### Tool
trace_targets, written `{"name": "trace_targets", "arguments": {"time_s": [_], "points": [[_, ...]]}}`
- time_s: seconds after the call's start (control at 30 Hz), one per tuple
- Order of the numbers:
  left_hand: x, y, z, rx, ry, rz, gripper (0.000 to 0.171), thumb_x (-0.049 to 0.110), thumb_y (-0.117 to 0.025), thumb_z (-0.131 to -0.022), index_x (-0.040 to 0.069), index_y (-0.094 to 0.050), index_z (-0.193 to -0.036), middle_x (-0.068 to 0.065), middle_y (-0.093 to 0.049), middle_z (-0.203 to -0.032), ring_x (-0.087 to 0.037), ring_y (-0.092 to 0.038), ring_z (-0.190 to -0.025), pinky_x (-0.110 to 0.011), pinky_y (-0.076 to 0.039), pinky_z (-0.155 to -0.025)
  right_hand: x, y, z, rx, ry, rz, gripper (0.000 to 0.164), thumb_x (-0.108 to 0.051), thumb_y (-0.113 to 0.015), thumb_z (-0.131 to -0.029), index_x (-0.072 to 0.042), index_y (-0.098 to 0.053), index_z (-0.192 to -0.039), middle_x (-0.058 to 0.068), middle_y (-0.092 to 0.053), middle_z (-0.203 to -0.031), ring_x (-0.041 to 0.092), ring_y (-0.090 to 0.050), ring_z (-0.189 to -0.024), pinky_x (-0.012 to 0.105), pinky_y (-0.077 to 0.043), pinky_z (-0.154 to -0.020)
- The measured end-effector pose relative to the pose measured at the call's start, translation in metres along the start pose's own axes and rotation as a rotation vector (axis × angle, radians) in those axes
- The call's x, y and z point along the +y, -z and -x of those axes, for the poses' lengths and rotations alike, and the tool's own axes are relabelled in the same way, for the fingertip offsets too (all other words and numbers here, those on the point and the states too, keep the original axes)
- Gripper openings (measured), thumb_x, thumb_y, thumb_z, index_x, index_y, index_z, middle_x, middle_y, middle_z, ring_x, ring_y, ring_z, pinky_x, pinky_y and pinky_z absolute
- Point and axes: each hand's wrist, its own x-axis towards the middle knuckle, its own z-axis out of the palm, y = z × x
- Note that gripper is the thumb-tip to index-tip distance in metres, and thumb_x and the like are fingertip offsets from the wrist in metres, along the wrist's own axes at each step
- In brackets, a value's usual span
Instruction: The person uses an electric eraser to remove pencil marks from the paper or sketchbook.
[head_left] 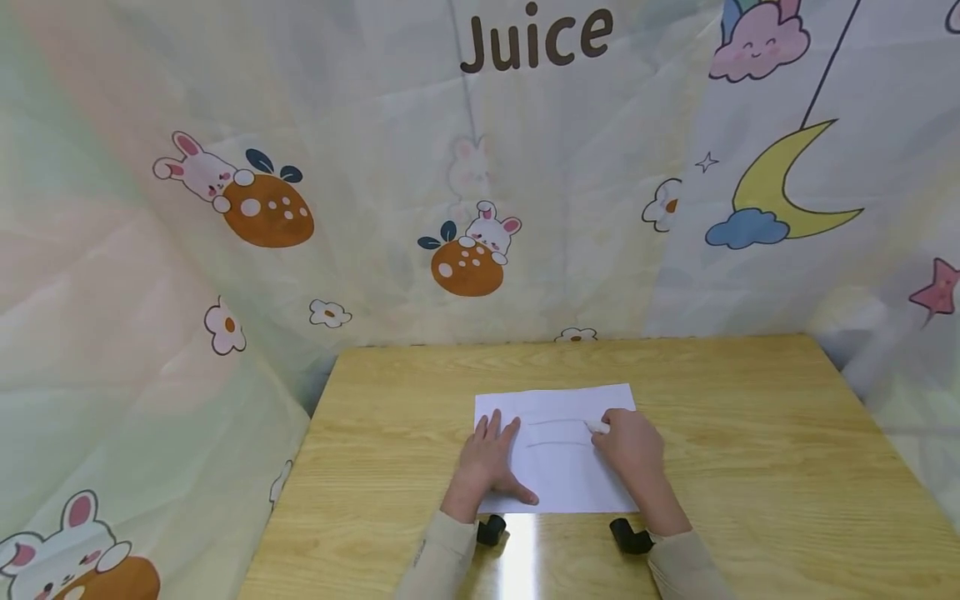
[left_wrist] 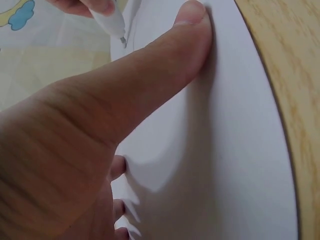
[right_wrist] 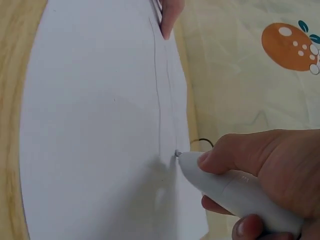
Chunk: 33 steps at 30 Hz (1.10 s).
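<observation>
A white sheet of paper [head_left: 562,483] lies on the table, with two long thin grey lines running across its upper half. My left hand [head_left: 489,457] rests on its left part, fingers spread and thumb stretched along the near side. At the right, my right hand [head_left: 632,442] grips a thick white pen-like tool [right_wrist: 235,187] with a rounded body and a small metal tip. In the right wrist view that tip meets the paper at the end of the upper line. The tool [left_wrist: 111,22] also shows beyond my left thumb in the left wrist view.
The wooden table [head_left: 375,467] reaches past the sheet on all sides. Behind it hangs a printed cloth [head_left: 375,167] with rabbits, a moon and the word Juice. Black wrist-worn pieces [head_left: 630,537] sit by both wrists, near the paper's front edge.
</observation>
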Motion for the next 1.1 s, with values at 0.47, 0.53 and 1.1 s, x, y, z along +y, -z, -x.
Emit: {"name": "trace_targets", "arguments": {"time_s": [0.47,0.53,1.1], "points": [[0.002,0.0027,0.0041,-0.007,0.004,0.018,0.133,0.074,-0.083,-0.045,0.019,-0.03,-0.154,-0.018,-0.02,-0.158,-0.039,-0.021,-0.143,-0.05,-0.031,-0.109,-0.0012,-0.0006,-0.0037,0.0,0.015,0.006,0.021,-0.015,-0.071,-0.076,0.0,-0.072,-0.091,0.012,-0.068,-0.078,0.021,-0.056,-0.058,0.041,-0.049,-0.05],[0.0021,0.0032,0.0041,-0.006,0.001,0.013,0.132,0.074,-0.083,-0.046,0.018,-0.029,-0.154,-0.018,-0.02,-0.158,-0.038,-0.02,-0.143,-0.05,-0.031,-0.109,-0.0016,-0.0007,-0.0037,0.001,0.005,0.006,0.022,-0.015,-0.072,-0.075,0.0,-0.072,-0.092,0.013,-0.069,-0.079,0.022,-0.057,-0.059,0.041,-0.049,-0.05],[0.003,0.0044,0.0011,-0.008,0.005,-0.011,0.133,0.075,-0.081,-0.045,0.019,-0.029,-0.154,-0.017,-0.02,-0.158,-0.038,-0.021,-0.143,-0.049,-0.031,-0.109,-0.0059,0.0067,-0.0051,-0.023,0.014,0.009,0.022,-0.016,-0.073,-0.077,0.0,-0.072,-0.092,0.01,-0.067,-0.075,0.02,-0.054,-0.057,0.038,-0.048,-0.05]]}}
